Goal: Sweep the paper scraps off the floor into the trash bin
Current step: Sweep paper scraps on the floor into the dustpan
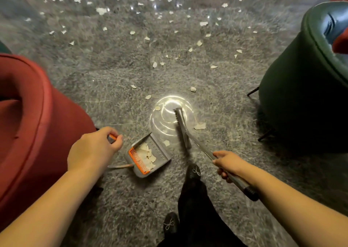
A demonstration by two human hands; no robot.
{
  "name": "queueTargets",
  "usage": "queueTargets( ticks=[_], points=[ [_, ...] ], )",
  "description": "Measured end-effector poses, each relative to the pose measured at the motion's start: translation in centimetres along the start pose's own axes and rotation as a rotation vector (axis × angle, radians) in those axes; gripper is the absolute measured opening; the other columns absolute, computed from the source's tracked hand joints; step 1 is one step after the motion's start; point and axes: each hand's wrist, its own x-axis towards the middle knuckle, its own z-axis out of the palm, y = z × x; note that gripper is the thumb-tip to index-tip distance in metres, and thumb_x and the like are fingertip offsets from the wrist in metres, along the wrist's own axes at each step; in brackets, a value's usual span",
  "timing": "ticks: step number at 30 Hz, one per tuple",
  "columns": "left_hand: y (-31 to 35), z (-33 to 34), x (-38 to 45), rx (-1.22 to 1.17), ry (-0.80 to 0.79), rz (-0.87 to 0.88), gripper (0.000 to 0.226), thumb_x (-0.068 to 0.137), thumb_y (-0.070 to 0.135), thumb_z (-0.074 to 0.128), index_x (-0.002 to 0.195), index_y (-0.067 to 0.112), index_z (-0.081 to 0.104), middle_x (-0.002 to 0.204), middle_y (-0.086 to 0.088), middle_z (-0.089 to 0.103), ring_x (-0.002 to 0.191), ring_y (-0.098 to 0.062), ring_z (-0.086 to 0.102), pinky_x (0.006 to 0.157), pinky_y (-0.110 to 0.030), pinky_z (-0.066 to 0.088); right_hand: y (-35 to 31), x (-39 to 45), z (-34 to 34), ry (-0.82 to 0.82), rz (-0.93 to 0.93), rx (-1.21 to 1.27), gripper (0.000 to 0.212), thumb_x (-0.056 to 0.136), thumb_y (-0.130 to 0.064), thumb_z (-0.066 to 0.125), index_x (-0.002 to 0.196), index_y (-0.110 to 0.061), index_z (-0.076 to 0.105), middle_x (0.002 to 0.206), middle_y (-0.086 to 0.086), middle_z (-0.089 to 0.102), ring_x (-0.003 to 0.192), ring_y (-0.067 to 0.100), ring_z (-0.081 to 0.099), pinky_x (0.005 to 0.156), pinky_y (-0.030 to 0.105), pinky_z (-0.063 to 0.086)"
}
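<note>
Gripping: the dustpan handle is held by the left hand, the broom by the right hand; scraps are seen in the pan, more across the far floor.

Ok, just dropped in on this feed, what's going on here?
A person is sweeping paper scraps off a grey floor. The left hand grips the dustpan's handle; the dustpan sits on the floor with several scraps already in it. The right hand grips the broom, whose head rests just beyond the pan's mouth. Many scraps lie farther out, between a red chair and a dark green chair. No trash bin shows.
</note>
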Motion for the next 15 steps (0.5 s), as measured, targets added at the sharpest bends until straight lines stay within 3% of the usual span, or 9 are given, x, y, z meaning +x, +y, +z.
queueTargets(
  ticks=[5,8,12,15],
  points=[
    [0.4,1.1,5.8,0.052,0.016,-0.048,0.019,0.084,0.054,0.062,0.087,0.035,0.065,0.082,-0.003,0.07,0.077,-0.032,0.064,0.06,-0.032,0.042,-6.4,4.3,-0.3,-0.038,0.026,-0.146,0.044,0.097,-0.011,0.046,0.14,-0.014,0.038,0.044,0.004,0.046,0.033,0.014,0.041,0.041,0.019,0.034],
    [0.6,1.3,9.1,0.063,0.006,-0.059,0.019,0.083,0.055,0.062,0.086,0.036,0.064,0.082,0.001,0.07,0.077,-0.029,0.064,0.058,-0.03,0.039,-9.9,6.5,-0.5,-0.072,0.022,-0.247,0.035,0.097,-0.01,0.047,0.131,-0.003,0.043,0.053,0.009,0.047,0.038,0.017,0.043,0.043,0.022,0.034],
    [0.9,1.0,12.5,0.07,0.006,-0.094,0.019,0.08,0.057,0.064,0.076,0.039,0.058,0.072,0.004,0.065,0.064,-0.025,0.056,0.055,-0.028,0.034,-13.7,8.7,-0.4,-0.12,0.026,-0.392,0.014,0.096,-0.007,0.045,0.109,-0.005,0.048,0.058,0.011,0.049,0.044,0.02,0.045,0.043,0.024,0.037],
    [1.1,1.0,14.0,0.101,0.031,-0.08,0.02,0.08,0.057,0.064,0.079,0.036,0.063,0.072,0.0,0.067,0.07,-0.028,0.063,0.053,-0.028,0.034,-15.2,10.2,0.2,-0.16,0.046,-0.504,0.02,0.095,-0.005,0.04,0.11,0.001,0.053,0.056,0.009,0.049,0.043,0.019,0.046,0.043,0.023,0.039]
  ],
)
